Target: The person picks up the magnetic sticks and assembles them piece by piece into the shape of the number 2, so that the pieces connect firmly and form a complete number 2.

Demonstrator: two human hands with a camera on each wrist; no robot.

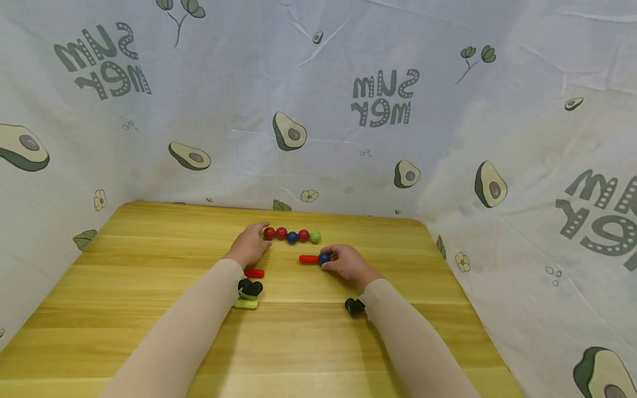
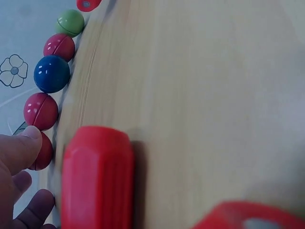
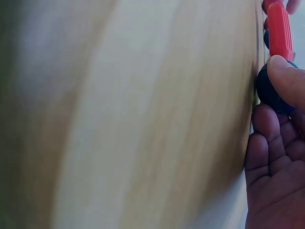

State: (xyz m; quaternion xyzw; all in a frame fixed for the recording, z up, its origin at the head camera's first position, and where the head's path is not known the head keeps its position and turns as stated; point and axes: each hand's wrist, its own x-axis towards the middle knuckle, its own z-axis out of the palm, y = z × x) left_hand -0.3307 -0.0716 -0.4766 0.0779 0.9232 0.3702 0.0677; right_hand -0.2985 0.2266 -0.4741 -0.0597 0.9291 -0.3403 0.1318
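Along the back of the table runs a row of glossy balls: a red ball (image 1: pixel 269 233) at the left end, then a red, a blue (image 1: pixel 292 237), a red and a light green ball (image 1: pixel 315 237). My left hand (image 1: pixel 249 246) has thumb and index finger around the left-end red ball; in the left wrist view the thumb (image 2: pixel 21 148) covers part of it. In front of the row, my right hand (image 1: pixel 349 262) pinches another blue ball (image 1: pixel 324 258) between thumb and fingertips. A red ribbed rod (image 1: pixel 308 258) meets that ball on its left side.
Another red rod (image 1: pixel 255 273) lies by my left wrist, with a light green rod (image 1: pixel 246 304) nearer me. The left wrist view shows a red piece (image 2: pixel 248 217) along its bottom edge. Behind the wooden table (image 1: pixel 298 342) hangs a printed cloth (image 1: pixel 229 110).
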